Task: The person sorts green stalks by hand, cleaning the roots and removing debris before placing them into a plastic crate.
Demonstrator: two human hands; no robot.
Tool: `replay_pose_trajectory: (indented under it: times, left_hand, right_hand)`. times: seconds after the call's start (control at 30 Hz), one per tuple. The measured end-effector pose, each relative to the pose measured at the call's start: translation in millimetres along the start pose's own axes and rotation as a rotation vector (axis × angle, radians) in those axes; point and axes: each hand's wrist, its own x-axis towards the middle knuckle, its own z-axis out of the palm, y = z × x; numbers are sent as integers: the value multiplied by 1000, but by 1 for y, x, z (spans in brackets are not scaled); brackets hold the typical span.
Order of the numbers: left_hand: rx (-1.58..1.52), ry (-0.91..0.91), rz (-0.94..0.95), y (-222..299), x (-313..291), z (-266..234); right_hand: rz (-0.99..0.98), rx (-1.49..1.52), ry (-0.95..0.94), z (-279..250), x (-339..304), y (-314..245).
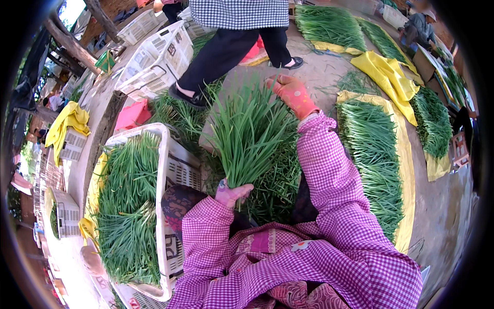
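A bunch of garlic chives (252,131) stands upright in front of me, its long green leaves fanning out at the top. My left hand (231,193), in a pink glove, is closed around its lower end. Beside the leaf tips on the right is my right hand (293,95) in a red-pink patterned glove. Its fingers are curled inward, and what lies inside them is hidden. Below the bunch, a heap of loose chives (275,193) lies between my knees.
To my left, a white plastic crate (163,206) holds bundled chives. On my right, rows of chives (370,154) lie on yellow sheeting (406,180). A person in dark trousers (221,59) walks past just ahead, near another white crate (159,62). Yellow cloth (386,77) lies far right.
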Motion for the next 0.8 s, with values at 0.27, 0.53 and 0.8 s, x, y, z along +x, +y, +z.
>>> replay_pose_trajectory:
  times: [0.27,0.53,0.8]
  left_hand:
    - [-193,-55,17,-24,10,-15]
    - [-398,21,73,-5,15,-28]
    - [-362,408,97,6,32,-63]
  right_hand:
    - [-3,432,81,-12,13,13]
    - [-104,641,423,-10,9,14]
    - [96,428,-751,74,-53,-19]
